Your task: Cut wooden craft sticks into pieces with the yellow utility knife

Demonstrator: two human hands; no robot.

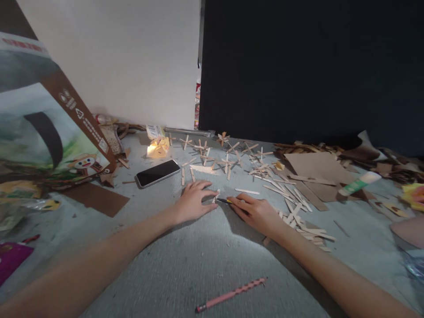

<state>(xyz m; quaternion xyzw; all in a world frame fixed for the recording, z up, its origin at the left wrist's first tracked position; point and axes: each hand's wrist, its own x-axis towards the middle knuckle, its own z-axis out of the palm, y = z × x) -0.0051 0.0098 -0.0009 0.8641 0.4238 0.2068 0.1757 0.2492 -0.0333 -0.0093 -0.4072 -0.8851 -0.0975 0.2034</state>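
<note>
My left hand point(195, 199) is over the grey table. Its thumb and index finger close in from both ends on a small pale piece of craft stick point(217, 195). From the right, my right hand point(256, 212) grips a slim tool point(222, 201) with a dark narrow tip and a bit of yellow near the fingers. That tip points at the pale piece, close to my left thumb; whether they touch I cannot tell. Just beyond my right hand lies a single craft stick point(247, 191). A heap of loose craft sticks point(294, 212) spreads to the right.
Star-shaped stick assemblies point(227, 163) stand toward the back. A phone point(158, 173) lies left, beside a large printed box point(53, 123). Cardboard pieces point(311, 165) and a glue stick point(360, 183) are at right. A pink pencil point(232, 295) lies in front. Another person's arm point(409, 232) shows at the right edge.
</note>
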